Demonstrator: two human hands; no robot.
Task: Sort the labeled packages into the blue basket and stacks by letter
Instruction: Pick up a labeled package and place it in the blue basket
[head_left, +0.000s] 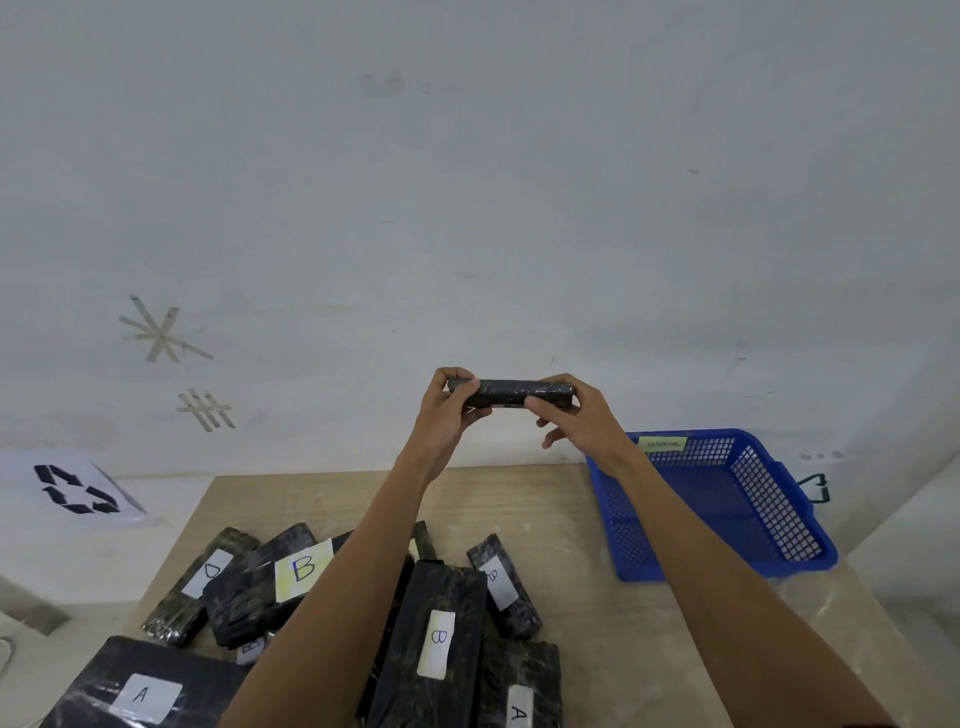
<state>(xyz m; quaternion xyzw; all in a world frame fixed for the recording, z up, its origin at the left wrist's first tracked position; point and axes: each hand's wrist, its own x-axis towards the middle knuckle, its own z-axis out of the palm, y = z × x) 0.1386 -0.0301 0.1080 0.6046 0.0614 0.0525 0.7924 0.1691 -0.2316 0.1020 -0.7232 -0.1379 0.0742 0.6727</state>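
Both hands pinch one dark package (511, 393) by its ends, left hand (449, 410) and right hand (576, 415) curled round it, raised edge-on above the table (571, 514); label hidden, likely being checked; next: read letter, pick stack or blue basket (769, 525); unsorted pile (415, 623) near; pale wall (467, 182) behind.

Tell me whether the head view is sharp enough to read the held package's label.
Head view: light soft and even, no harsh glare; held package sits edge-on between left hand and right hand, no label visible; pile labels read fine; blue basket tag small, blurry.
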